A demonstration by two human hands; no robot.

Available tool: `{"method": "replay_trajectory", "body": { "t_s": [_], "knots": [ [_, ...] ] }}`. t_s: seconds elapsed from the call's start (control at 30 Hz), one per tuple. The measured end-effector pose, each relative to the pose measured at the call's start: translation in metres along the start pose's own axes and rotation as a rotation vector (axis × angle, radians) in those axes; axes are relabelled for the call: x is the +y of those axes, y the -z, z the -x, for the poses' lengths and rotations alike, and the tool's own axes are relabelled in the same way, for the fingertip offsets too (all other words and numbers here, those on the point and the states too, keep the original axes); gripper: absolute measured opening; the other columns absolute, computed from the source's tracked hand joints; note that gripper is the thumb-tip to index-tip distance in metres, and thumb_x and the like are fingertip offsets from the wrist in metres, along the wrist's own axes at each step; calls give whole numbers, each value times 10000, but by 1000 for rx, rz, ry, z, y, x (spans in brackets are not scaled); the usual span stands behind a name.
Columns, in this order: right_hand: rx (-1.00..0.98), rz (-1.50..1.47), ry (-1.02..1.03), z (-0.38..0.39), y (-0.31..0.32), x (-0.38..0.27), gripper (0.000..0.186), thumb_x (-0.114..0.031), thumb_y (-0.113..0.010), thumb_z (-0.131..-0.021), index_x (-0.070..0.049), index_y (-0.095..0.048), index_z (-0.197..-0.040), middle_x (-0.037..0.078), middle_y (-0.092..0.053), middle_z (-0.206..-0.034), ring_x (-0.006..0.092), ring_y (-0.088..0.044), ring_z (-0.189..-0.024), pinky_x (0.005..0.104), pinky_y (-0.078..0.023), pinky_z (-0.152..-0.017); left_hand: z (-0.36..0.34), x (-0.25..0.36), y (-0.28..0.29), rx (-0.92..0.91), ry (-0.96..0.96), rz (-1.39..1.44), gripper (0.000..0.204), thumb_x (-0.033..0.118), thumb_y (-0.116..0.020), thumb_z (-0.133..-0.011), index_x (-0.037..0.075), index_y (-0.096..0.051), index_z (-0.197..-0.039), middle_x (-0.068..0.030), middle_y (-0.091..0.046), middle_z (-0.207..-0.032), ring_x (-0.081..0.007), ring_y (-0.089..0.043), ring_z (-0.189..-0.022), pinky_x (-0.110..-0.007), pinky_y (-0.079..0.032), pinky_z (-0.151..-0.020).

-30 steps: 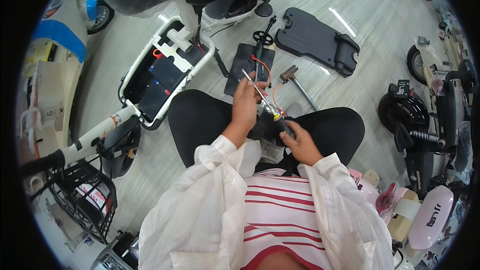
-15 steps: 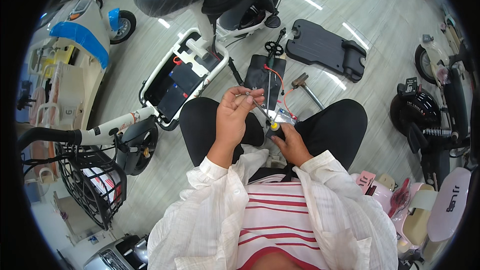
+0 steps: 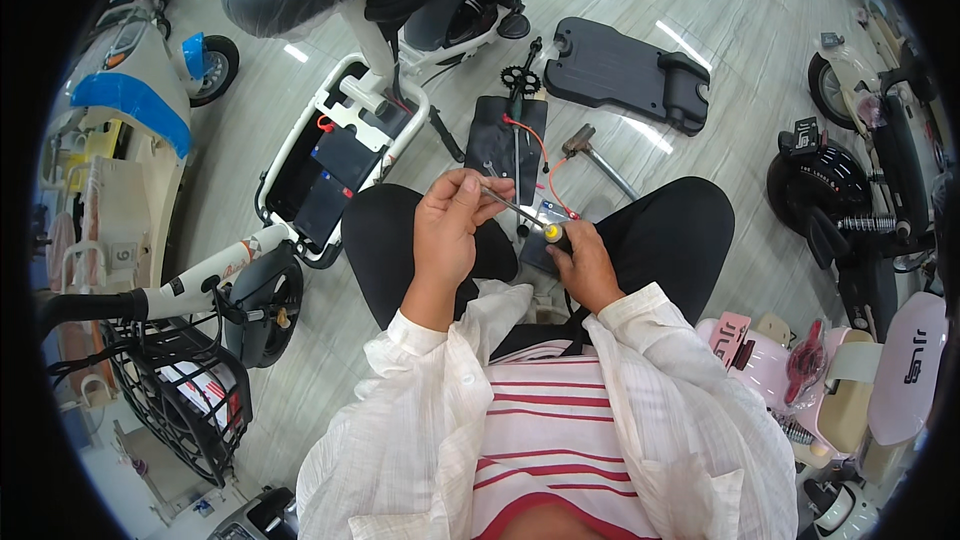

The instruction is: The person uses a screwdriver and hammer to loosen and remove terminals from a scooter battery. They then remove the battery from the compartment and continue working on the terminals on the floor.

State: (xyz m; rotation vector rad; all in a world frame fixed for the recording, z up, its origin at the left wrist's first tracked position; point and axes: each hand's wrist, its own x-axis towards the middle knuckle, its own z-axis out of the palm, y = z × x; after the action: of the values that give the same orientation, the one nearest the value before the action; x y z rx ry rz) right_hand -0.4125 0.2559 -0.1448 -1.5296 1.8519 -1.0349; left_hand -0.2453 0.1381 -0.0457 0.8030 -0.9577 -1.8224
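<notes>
A screwdriver point(image 3: 525, 213) with a long metal shaft and a yellow-and-black handle lies slantwise between my hands, over the gap between my knees. My right hand point(image 3: 590, 268) is closed around its handle. At the other end, the thumb and fingertips of my left hand point(image 3: 447, 230) pinch the shaft near its tip; whether something small sits there too is hidden. Beyond my hands, a black mat point(image 3: 483, 145) on the floor bears a crank with a chainring point(image 3: 520, 81) and several long tools. A red cable point(image 3: 540, 143) curls beside them.
A hammer point(image 3: 605, 162) lies on the floor by my right knee, with a black footboard-like cover point(image 3: 625, 75) past it. At the left stands a white electric bike with its open battery frame point(image 3: 270, 175) and a wire basket point(image 3: 185, 395). More scooters point(image 3: 835, 185) line the right.
The screwdriver has turned to a flatter slant, its handle swinging up with my right hand. My left hand keeps its pinch near the tip. The whole view has shifted slightly.
</notes>
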Motion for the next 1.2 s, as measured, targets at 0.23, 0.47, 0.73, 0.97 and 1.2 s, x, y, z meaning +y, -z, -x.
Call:
{"method": "replay_trajectory", "body": {
  "t_s": [0.23, 0.47, 0.73, 0.97, 1.2],
  "knots": [
    [-95, -22, -45, 3, -5, -1, 355, -72, -710, -786, 6, -550, -1093, 213, -562, -986, 417, -547, -949, 449, -449, -812, 0, 0, 3, 58, 40, -27, 154, 170, -531, -996, 24, -581, -1004, -190, -676, -1044, -261, -685, -952, -348, -567, -831],
    [-38, -153, -126, 2, 15, 2, 326, -136, -685, -818, 24, -576, -1080, 247, -605, -1010, 410, -585, -958, 417, -466, -825, -14, -14, 17, 300, -120, 40, 131, 155, -548, -986, 28, -554, -1016, -161, -661, -1032, -241, -675, -949, -343, -576, -820],
    [182, -235, -575, -8, 98, -22, 353, -286, -634, -927, 23, -601, -1095, 12, -565, -690, 68, -517, -575, 229, -408, -521, -18, -60, 28, 266, 134, -67, 174, 178, -537, -990, 9, -540, -1029, -148, -665, -1012, -205, -661, -897, -305, -557, -768],
    [194, -11, -373, -62, 165, -31, 465, -335, -667, -866, 82, -622, -1067, 90, -573, -647, 145, -564, -586, 303, -449, -572, -22, -82, 22, 136, 354, -252, 192, 215, -548, -988, 32, -575, -1040, -100, -674, -1014, -167, -642, -901, -288, -536, -773],
    [207, 35, -434, -94, 169, 4, 494, -360, -651, -869, 86, -627, -1080, 98, -582, -661, 177, -564, -614, 317, -450, -597, -20, -132, 22, -39, 526, -641, 286, 218, -543, -973, 14, -619, -1158, -53, -676, -1029, -111, -610, -861, -252, -496, -721]
  ]
}}
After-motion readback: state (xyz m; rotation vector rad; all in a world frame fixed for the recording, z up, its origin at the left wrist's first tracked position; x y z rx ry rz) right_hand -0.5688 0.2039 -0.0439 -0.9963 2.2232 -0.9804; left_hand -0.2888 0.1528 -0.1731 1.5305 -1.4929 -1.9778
